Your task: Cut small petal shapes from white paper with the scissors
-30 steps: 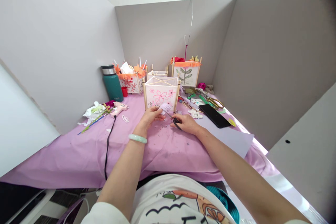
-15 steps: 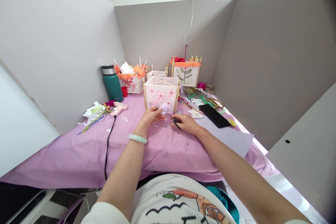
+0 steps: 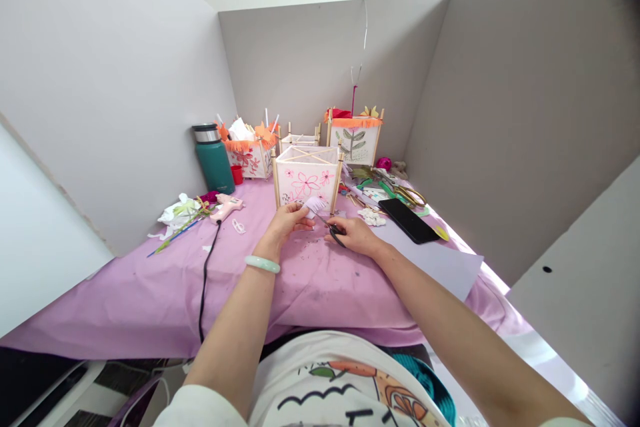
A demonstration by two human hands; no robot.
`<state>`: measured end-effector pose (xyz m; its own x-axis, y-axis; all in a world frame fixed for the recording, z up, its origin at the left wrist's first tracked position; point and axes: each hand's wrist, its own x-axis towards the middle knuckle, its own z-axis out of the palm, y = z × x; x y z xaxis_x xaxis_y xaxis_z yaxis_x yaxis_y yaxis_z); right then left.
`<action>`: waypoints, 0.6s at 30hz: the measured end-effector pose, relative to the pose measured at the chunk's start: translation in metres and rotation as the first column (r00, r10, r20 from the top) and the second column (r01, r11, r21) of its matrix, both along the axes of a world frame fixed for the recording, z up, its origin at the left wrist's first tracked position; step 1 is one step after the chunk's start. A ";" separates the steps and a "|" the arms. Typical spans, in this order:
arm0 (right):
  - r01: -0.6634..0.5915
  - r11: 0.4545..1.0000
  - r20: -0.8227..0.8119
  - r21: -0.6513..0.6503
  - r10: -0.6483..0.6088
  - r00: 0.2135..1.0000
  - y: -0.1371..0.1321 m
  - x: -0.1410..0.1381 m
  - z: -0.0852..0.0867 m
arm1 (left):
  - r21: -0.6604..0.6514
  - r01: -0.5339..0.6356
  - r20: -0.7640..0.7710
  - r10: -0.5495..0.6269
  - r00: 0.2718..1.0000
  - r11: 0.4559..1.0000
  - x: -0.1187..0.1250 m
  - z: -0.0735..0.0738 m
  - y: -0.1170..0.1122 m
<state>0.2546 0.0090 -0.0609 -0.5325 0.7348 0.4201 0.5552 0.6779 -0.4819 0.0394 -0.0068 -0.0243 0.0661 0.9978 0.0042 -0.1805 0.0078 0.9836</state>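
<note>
My left hand (image 3: 289, 219), with a pale green bangle on the wrist, pinches a small strip of pale lilac fringed paper (image 3: 315, 205) above the purple tablecloth (image 3: 150, 293). My right hand (image 3: 353, 235) grips small black scissors (image 3: 334, 228) whose blades point at the paper strip. Both hands hover just in front of a paper lantern (image 3: 307, 177) with a wooden stick frame and pink flower drawings.
A green flask (image 3: 214, 157) and a pink glue gun (image 3: 226, 205) with a black cord lie at the left. More lanterns (image 3: 354, 137) stand at the back. A black phone (image 3: 408, 219), green-handled tools and a lilac sheet (image 3: 440, 263) sit to the right. Grey partition walls enclose the desk.
</note>
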 end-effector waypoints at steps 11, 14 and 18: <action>-0.017 1.000 -0.022 -0.024 0.016 1.000 -0.001 0.000 0.001 | 0.008 -0.001 -0.003 0.001 1.000 1.000 -0.001 -0.001 0.001; -0.024 0.999 -0.036 -0.048 0.022 0.999 -0.001 0.000 0.001 | 0.004 -0.006 0.001 0.006 1.000 1.000 -0.002 -0.002 0.002; -0.023 0.998 -0.032 -0.052 0.021 0.999 -0.001 0.000 0.001 | 0.002 -0.016 0.006 0.016 1.000 1.000 -0.002 -0.003 0.002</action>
<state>0.2543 0.0081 -0.0596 -0.5362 0.7444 0.3978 0.5245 0.6632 -0.5340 0.0378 -0.0049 -0.0270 0.0505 0.9987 0.0071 -0.1859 0.0024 0.9826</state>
